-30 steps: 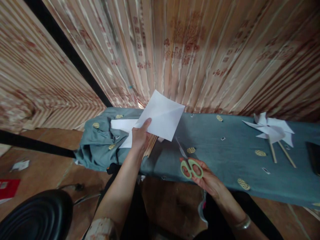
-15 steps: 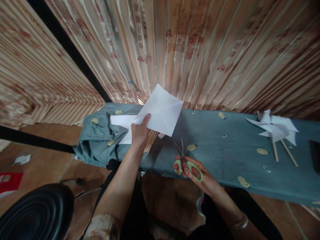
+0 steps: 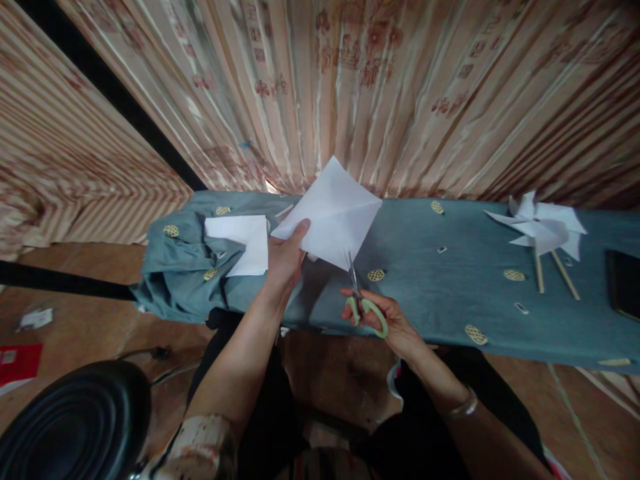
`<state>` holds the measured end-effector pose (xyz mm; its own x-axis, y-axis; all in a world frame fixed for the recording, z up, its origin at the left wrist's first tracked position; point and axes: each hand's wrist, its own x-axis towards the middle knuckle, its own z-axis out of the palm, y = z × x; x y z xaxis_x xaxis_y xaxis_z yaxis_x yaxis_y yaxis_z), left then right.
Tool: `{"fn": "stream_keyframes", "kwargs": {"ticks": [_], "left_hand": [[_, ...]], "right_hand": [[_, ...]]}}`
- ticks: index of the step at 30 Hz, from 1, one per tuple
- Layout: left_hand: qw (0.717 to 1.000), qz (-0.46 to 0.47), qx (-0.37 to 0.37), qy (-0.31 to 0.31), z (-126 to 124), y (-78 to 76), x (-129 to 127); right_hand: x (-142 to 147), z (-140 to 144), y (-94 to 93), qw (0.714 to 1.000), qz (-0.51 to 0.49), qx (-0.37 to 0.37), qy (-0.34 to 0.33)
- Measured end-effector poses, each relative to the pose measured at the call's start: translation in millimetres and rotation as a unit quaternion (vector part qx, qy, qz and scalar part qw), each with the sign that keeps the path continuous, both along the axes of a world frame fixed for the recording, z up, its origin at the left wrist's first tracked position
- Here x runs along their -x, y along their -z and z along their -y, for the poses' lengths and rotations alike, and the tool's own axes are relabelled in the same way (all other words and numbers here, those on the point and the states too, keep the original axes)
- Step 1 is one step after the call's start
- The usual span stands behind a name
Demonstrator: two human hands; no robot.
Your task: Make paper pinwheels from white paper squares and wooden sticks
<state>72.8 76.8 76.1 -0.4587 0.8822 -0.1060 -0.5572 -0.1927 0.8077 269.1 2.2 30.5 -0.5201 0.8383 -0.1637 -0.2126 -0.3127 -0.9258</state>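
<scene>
My left hand pinches a white square sheet of paper by its left corner, thumb on top. Faint crease lines run across the sheet, which is held up over the cloth-covered surface. In my right hand are scissors with light green handles, my fingers through the loops. Their blades point up at the sheet's lowest corner and overlap it; whether they have cut into it I cannot tell. Left of my left hand lies a stack of white paper.
A teal cloth with yellow patterns covers the long narrow surface. At the right lie white paper pinwheels on wooden sticks and a dark flat object. A patterned curtain hangs behind. A round black object stands at lower left.
The scissors have moved up to the sheet's lowest corner, their blades closer together. The paper has shifted slightly right in my left hand. The wooden sticks beneath are now hidden.
</scene>
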Motion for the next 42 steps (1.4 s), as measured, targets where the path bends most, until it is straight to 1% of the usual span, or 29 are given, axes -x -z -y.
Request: {"fn": "stream_keyframes", "kwargs": {"ticks": [7,15,21,26,33,42], "left_hand": [[1.0,-0.011,0.027,0.002,1.0,-1.5,-4.2],[1.0,-0.016,0.01,0.009,1.1,1.9,-4.9],[1.0,0.0,0.005,0.015,2.3,2.1,-5.8],[1.0,0.013,0.02,0.003,2.8,0.6,-6.6],[1.0,0.008,0.02,0.015,2.4,2.7,-7.1],[1.0,0.007,0.017,0.017,3.4,1.3,-7.7]], "right_hand": [[0.3,-2.3,2.0,1.0,0.021,0.003,0.009],[0.6,-1.3,5.1,1.0,0.019,-0.001,0.006],[2.4,-2.6,5.2,1.0,0.007,0.004,0.017],[2.0,-2.8,3.5,1.0,0.021,0.001,0.009],[1.8,-2.3,5.1,1.0,0.019,-0.004,0.015],[1.9,-3.2,2.6,1.0,0.02,0.006,0.019]]}}
